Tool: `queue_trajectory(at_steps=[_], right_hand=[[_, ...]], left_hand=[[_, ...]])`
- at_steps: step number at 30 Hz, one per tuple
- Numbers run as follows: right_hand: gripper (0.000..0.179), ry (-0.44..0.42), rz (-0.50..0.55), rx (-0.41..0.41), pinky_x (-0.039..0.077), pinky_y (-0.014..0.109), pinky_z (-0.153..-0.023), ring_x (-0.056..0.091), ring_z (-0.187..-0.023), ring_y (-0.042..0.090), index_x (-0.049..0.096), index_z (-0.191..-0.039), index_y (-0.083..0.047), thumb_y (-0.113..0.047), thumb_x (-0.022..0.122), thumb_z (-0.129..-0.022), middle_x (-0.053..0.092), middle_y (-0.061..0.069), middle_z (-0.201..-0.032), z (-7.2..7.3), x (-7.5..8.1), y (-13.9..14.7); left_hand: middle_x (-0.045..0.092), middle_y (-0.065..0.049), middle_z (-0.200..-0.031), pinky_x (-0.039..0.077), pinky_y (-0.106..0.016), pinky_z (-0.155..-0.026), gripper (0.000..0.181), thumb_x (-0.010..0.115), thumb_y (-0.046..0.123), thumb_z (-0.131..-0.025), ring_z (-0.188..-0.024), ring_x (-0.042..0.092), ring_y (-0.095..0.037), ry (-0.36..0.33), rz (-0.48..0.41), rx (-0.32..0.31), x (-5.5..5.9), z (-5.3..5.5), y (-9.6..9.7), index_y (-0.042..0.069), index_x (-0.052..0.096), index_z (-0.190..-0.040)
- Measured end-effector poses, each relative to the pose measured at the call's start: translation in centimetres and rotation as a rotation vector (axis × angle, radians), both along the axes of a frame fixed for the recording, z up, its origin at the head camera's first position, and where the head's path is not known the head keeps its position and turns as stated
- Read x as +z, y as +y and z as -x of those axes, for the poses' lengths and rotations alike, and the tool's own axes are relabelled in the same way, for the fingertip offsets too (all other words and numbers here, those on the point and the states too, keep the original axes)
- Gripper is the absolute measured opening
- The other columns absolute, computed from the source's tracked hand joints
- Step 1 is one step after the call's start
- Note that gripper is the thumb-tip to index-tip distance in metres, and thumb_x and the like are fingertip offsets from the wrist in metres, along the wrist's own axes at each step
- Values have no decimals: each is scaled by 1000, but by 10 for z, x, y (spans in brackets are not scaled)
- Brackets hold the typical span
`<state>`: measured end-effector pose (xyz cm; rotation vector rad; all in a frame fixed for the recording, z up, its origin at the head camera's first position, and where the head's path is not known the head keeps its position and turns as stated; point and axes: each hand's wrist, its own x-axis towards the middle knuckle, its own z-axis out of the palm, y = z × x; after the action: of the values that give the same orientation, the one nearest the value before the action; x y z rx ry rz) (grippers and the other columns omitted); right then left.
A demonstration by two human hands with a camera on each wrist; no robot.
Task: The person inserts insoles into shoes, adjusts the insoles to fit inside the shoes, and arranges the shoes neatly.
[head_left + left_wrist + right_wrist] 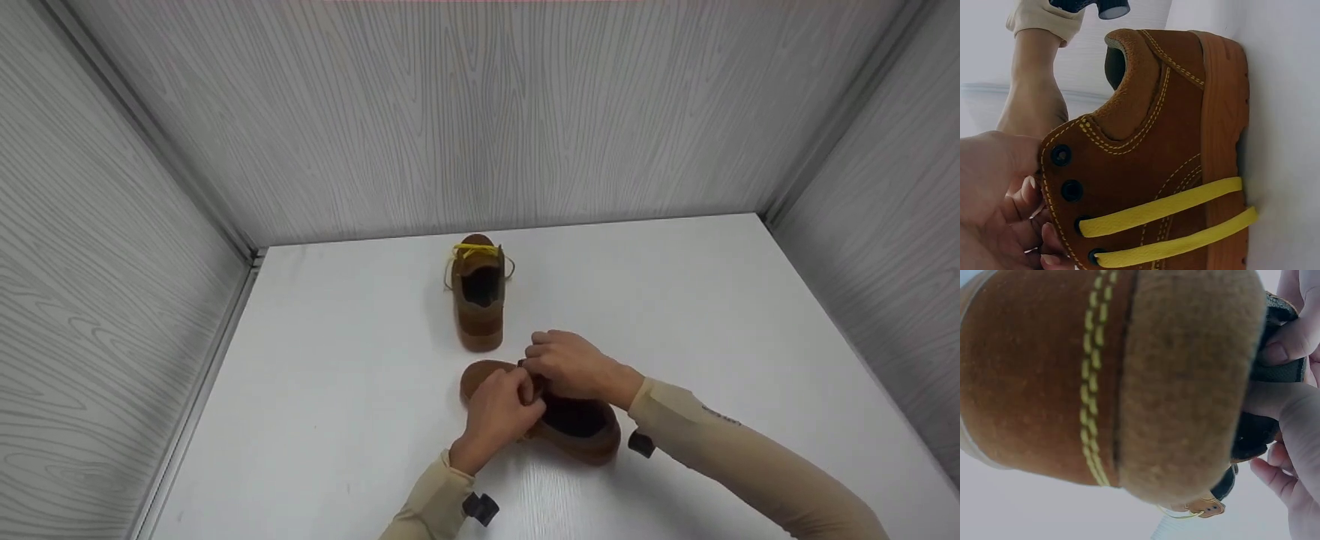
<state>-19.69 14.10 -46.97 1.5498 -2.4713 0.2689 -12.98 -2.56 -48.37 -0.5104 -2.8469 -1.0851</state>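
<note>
A brown shoe (pixel 585 450) with a dark lining lies at an angle near the table's front, toe to the left. My left hand (pixel 499 409) grips the eyelet flap at its front edge. My right hand (pixel 574 365) bends over the opposite side of the opening, fingers curled at the tongue. The left wrist view shows dark eyelets along the flap (pixel 1072 191), with yellow lace (pixel 1162 211) through two of them and hanging across the side. In the right wrist view, the heel (pixel 1185 382) hides part of the fingers, and thumbs press by the dark tongue (pixel 1280 371).
A second brown shoe (pixel 480 330) stands farther back, toe toward the rear panel, its yellow laces (pixel 476 250) across the front with loops out both sides. Both stand on a white table (pixel 337 375), enclosed by grey wood-grain panels (pixel 480 112) at the back and sides.
</note>
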Motion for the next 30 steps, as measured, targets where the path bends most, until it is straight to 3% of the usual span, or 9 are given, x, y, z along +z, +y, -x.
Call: queue_trajectory(at_steps=[6,13,18,25,30], right_hand=[[17,-78,-40,-39,47,28,-62,49,-67,12,68,-88,-13,-5,72,-74,56,-4,-74,-1,-4,2],[18,-212,-97,-39,44,26,-60,45,-69,12,68,-89,-16,-6,68,-74,57,-6,-79,2,-9,5],[23,-295,-93,-22,45,27,-64,47,-74,12,69,-93,-15,-6,66,-72,57,-6,-84,3,-11,7],[20,-336,-79,6,44,27,-68,48,-75,12,69,-92,-14,-6,66,-75,56,-6,-84,5,-13,8],[21,-348,-91,-11,46,27,-70,48,-78,11,70,-91,-15,-3,64,-74,55,-7,-86,5,-15,9]], left_hand=[[44,8,-65,36,-25,-58,18,69,16,-74,-65,44,-10,-35,-6,-53,-5,2,0,17,52,-68],[46,12,-56,37,-22,-55,20,67,20,-75,-58,46,-6,-68,-20,-111,-10,7,1,18,55,-60],[48,14,-55,39,-22,-58,18,67,21,-75,-62,47,-5,-103,-38,-133,-11,8,0,19,59,-59],[53,13,-57,42,-23,-56,17,69,20,-78,-60,50,-5,-225,-143,-201,-12,10,-4,18,62,-63],[54,14,-60,42,-24,-61,19,71,27,-81,-65,51,-6,-215,-106,-225,-11,10,-6,20,64,-65]])
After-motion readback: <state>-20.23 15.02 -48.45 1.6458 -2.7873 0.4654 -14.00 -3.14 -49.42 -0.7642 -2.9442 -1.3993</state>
